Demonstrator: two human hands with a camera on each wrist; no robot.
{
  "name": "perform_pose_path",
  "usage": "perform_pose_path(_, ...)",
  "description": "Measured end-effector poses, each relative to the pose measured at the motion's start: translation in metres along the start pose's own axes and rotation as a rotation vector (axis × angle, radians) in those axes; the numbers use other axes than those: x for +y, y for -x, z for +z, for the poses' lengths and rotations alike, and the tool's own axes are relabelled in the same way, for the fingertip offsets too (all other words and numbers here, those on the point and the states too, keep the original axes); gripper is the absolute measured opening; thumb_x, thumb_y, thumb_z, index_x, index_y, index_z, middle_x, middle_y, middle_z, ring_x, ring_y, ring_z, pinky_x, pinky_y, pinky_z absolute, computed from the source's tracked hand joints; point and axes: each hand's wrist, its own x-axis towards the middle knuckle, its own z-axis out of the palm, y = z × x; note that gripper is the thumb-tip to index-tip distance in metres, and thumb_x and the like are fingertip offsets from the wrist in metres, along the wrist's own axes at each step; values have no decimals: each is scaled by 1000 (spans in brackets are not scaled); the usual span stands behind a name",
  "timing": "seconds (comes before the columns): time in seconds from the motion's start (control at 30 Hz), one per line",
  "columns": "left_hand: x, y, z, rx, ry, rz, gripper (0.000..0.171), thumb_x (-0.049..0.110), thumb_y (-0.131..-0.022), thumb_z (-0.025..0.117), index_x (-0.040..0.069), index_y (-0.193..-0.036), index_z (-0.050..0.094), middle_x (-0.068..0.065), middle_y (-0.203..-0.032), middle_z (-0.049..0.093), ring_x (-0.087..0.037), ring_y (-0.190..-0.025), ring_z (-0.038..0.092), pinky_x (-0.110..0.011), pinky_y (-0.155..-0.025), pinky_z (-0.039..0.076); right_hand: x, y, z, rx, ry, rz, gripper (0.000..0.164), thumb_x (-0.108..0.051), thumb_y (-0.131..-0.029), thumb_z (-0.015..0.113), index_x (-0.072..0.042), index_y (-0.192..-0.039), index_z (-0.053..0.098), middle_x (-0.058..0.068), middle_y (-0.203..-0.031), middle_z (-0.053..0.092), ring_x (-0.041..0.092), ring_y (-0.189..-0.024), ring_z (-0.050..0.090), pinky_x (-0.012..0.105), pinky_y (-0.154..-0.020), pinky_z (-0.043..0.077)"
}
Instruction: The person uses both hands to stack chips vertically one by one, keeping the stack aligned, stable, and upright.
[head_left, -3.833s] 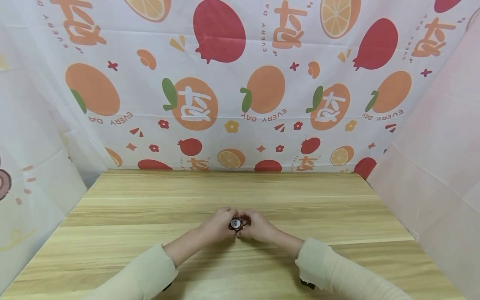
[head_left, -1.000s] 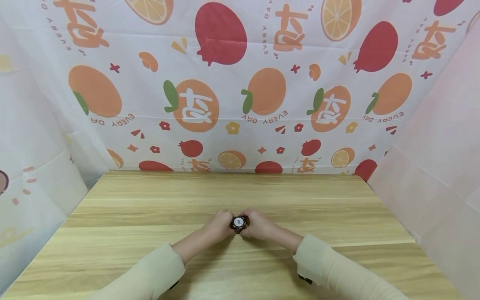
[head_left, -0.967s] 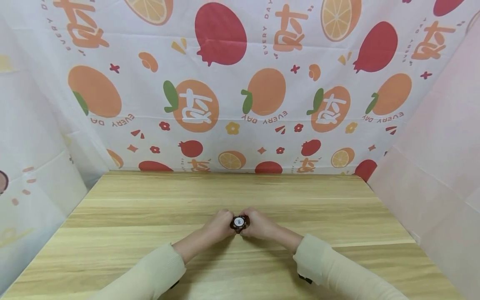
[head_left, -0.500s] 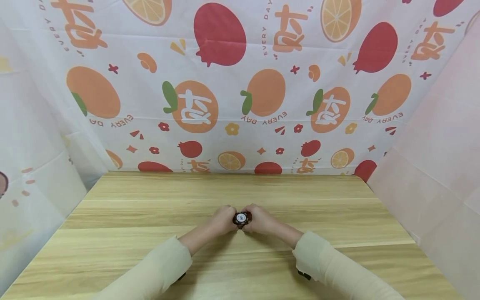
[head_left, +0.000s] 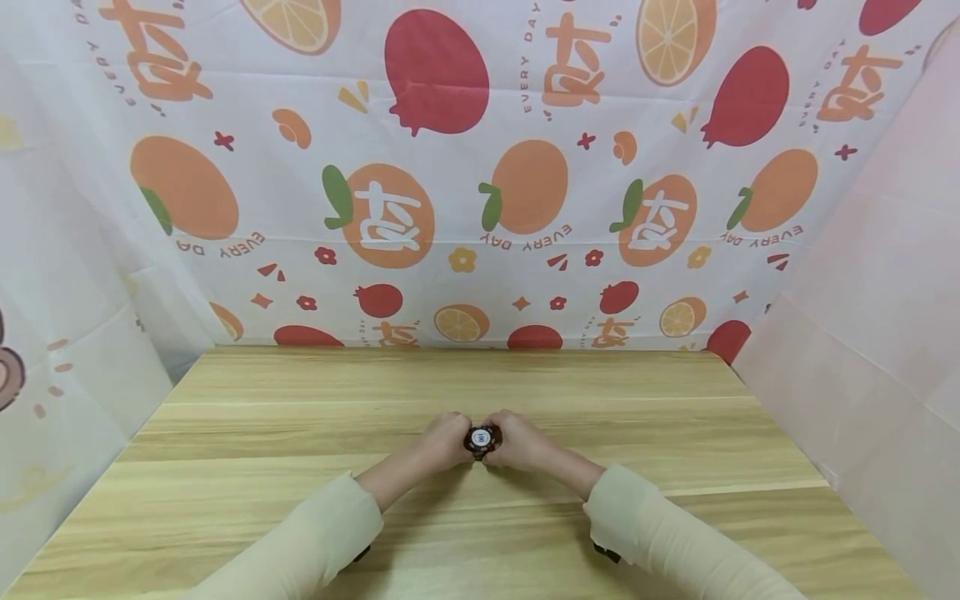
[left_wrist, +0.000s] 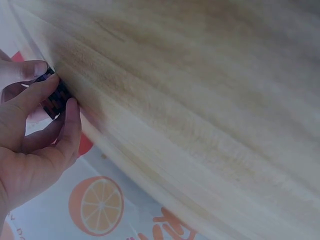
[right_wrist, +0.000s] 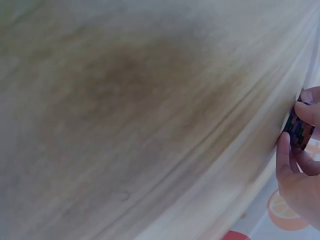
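A short stack of dark poker chips (head_left: 482,437) stands at the middle of the wooden table, its top chip showing a white round centre with dark print. My left hand (head_left: 444,442) grips the stack from the left, and my right hand (head_left: 521,442) grips it from the right. In the left wrist view, thumb and fingers pinch the chips (left_wrist: 56,101), whose edges carry a pattern of orange-brown and dark blocks. The right wrist view has the same stack (right_wrist: 299,131) between thumb and fingers at the frame's right side. The hands cover much of its sides.
The wood-grain table (head_left: 480,533) spreads around both hands. Behind it hangs a white curtain (head_left: 465,275) printed with oranges and pomegranates. Pale sheets (head_left: 885,333) close off the left and right sides.
Since 3.8 s ago, the hands and chips have shifted slightly right, and the fingers have settled closer round the stack. Over the last half second almost nothing has moved.
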Motion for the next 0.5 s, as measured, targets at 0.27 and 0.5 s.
perform_pose_path(0.27, -3, -1, 1, 16, 4, -2, 23, -2, -64, 77, -3, -67, 55, -7, -65, 53, -18, -62, 49, -33, -57, 46, 2, 0, 1, 10, 6, -18, 38, -8, -70, 76, 2, -103, 59, 5, -96, 56, 17, -87, 55, 24, -74, 46)
perform_pose_path(0.5, -5, 1, 0, 35, -2, 8, 22, -3, -60, 76, -2, -66, 54, -6, -64, 51, -19, -61, 49, -32, -58, 45, 7, 3, 0, 19, -8, -73, 40, -7, -69, 76, 4, -104, 58, 4, -92, 53, 16, -84, 53, 24, -72, 46)
